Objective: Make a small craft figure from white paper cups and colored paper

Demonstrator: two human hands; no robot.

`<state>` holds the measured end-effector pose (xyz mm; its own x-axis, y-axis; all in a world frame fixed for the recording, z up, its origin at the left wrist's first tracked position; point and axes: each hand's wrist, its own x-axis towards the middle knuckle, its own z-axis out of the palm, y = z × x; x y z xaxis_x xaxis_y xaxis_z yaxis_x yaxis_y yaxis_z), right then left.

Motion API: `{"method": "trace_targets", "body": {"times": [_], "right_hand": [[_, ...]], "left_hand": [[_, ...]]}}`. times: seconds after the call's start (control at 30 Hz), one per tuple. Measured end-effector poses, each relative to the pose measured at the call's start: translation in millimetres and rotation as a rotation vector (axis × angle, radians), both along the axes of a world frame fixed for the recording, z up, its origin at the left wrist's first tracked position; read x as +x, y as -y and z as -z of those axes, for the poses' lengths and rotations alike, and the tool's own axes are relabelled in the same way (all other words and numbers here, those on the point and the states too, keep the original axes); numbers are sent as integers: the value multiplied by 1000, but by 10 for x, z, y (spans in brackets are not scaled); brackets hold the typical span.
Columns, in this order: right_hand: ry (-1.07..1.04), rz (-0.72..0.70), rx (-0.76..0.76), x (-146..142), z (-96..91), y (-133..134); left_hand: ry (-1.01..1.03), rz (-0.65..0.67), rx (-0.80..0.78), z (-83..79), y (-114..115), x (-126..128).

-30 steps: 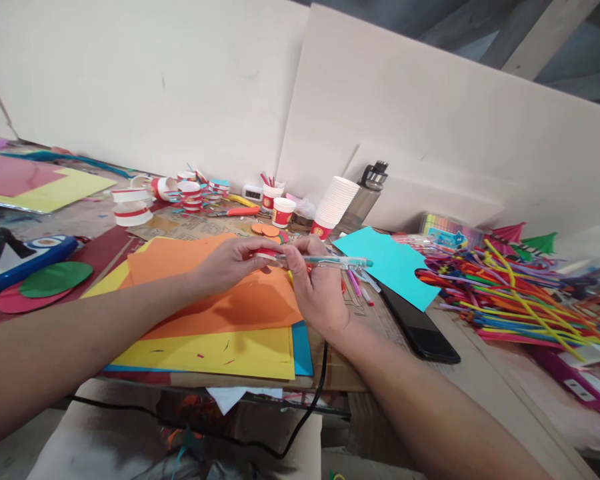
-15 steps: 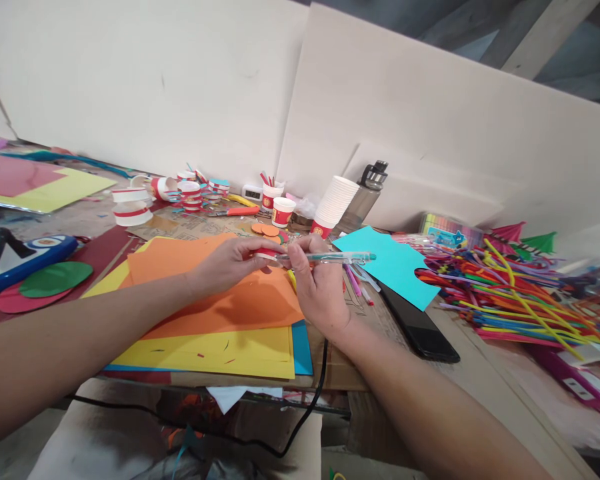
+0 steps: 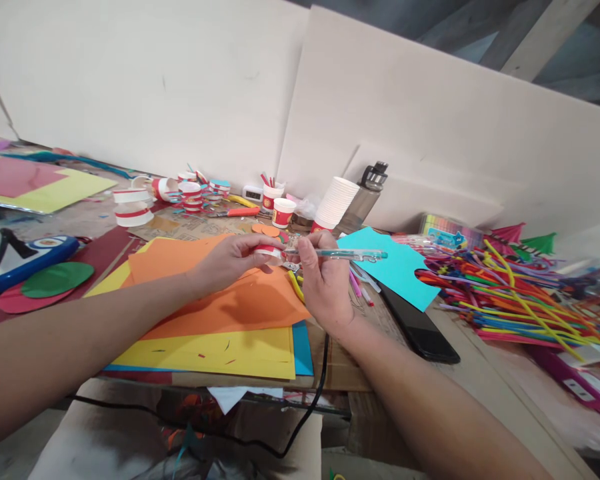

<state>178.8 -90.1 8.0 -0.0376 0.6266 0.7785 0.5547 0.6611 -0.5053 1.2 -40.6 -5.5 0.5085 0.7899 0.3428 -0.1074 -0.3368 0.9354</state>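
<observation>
Between the fingers of my left hand [image 3: 233,260] is a small red-and-white piece of paper cup [image 3: 269,253], held above the orange paper. My right hand [image 3: 325,280] is closed around a clear pen [image 3: 350,254] with a teal end. The pen lies nearly level, its tip pointing left and close to the cup piece; whether they touch I cannot tell. Beneath both hands are orange sheets [image 3: 260,307] on top of yellow sheets [image 3: 215,357], with a blue edge showing below. A yellow-handled tool [image 3: 297,287] is partly hidden beside my right hand.
A stack of paper cups [image 3: 336,200] and a grey bottle [image 3: 363,197] stand behind. Cyan paper [image 3: 385,263] overlaps a black phone [image 3: 420,327] on the right, beside many pipe cleaners [image 3: 525,293]. Cut cup pieces [image 3: 133,207] sit at back left. A black cable [image 3: 310,407] hangs in front.
My right hand has shifted slightly right with the pen, drawing back a little from the cup piece. More of the cup piece and the yellow handle shows now. My left hand has barely moved.
</observation>
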Motion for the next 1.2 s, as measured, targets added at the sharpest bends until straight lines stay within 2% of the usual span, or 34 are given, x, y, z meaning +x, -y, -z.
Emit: {"method": "trace_targets", "body": {"times": [0.2, 0.87, 1.2], "right_hand": [[63, 53, 27, 1, -3, -3], [88, 30, 7, -21, -31, 30], [88, 25, -1, -16, -15, 13]], "left_hand": [[-37, -20, 16, -45, 28, 4], [-87, -40, 106, -24, 22, -11], [-63, -34, 89, -17, 15, -7]]}}
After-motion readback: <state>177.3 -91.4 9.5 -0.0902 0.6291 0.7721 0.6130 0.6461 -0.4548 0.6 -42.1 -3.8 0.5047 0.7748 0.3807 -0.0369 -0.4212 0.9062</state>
